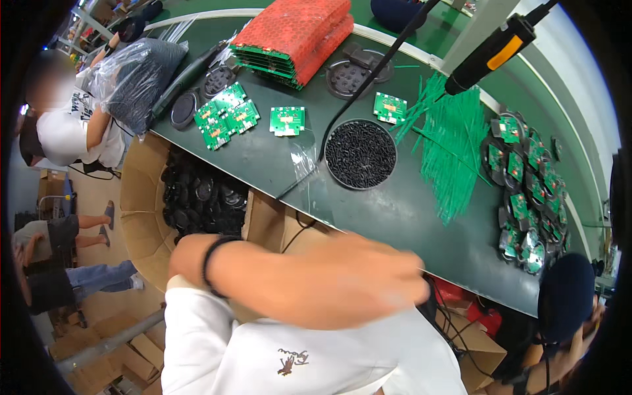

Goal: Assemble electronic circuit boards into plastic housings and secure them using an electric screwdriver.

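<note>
Several circuit boards (pixel 288 121) lie on a green table (pixel 385 214) beside boxes (pixel 139 191).

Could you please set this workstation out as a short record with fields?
Left grip: motion-blurred in front of the white shirt; whether it holds anything cannot be told
Right grip: not in view
Surface: dark green worktable
Mid-table: round dish full of small black cylindrical pieces
Right of dish: loose green strips, then black round housings bearing green circuit boards
Hanging upper right: black electric screwdriver with an orange patch
Below table's near edge: cardboard box of black parts
</note>
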Demonstrator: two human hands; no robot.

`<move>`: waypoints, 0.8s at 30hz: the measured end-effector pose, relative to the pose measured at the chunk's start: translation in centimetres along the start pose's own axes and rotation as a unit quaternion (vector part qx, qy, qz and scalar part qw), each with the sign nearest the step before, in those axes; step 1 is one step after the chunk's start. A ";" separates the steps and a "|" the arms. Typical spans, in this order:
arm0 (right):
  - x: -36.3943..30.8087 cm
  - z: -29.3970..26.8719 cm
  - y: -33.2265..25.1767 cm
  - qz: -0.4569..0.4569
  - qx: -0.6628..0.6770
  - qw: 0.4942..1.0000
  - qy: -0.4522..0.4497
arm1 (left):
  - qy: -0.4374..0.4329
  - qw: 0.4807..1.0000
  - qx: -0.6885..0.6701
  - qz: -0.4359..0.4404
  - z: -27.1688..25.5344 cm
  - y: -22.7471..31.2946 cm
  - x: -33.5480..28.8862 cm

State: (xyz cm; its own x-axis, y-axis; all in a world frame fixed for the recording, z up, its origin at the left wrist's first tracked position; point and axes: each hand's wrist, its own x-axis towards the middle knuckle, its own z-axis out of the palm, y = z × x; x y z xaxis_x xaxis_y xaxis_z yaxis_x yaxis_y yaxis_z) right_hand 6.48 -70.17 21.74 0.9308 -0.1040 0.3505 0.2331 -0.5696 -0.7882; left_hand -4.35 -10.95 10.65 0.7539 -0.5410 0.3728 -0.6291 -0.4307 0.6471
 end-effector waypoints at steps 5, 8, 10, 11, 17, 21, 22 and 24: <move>9.1 6.3 1.3 -0.081 0.021 0.989 -0.124 | -0.139 0.985 0.039 0.093 5.5 2.0 5.5; 16.3 15.0 1.2 -0.188 -0.080 0.973 -0.108 | -0.128 0.989 0.049 0.059 4.8 2.3 6.3; 20.9 22.0 1.0 -0.192 -0.079 0.965 -0.159 | -0.108 0.986 0.125 0.018 2.8 1.6 7.4; 22.9 25.2 1.0 -0.248 -0.147 0.946 -0.148 | -0.081 0.978 0.186 -0.035 1.4 1.1 8.0; 30.0 39.6 3.0 -0.289 -0.263 0.912 -0.127 | -0.150 0.973 -0.164 0.057 -15.4 -0.8 6.8; 31.7 43.8 5.9 -0.288 -0.255 0.915 -0.124 | 0.325 0.909 0.018 -0.261 -20.3 -10.2 9.8; 32.1 44.3 6.3 -0.276 -0.258 0.917 -0.124 | 0.307 0.905 0.088 -0.279 -21.1 -13.8 11.8; 32.7 44.4 6.3 -0.263 -0.276 0.913 -0.143 | 0.248 0.911 0.196 -0.263 -21.7 -20.9 15.8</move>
State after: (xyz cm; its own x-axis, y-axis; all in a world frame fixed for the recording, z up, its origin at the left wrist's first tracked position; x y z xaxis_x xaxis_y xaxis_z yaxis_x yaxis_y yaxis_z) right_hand 50.87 -40.96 5.75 0.7845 0.4756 0.3981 0.5659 -0.8115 -0.1456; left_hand 24.88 5.18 17.45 0.9027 0.1666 0.3967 -0.1013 -0.8137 0.5724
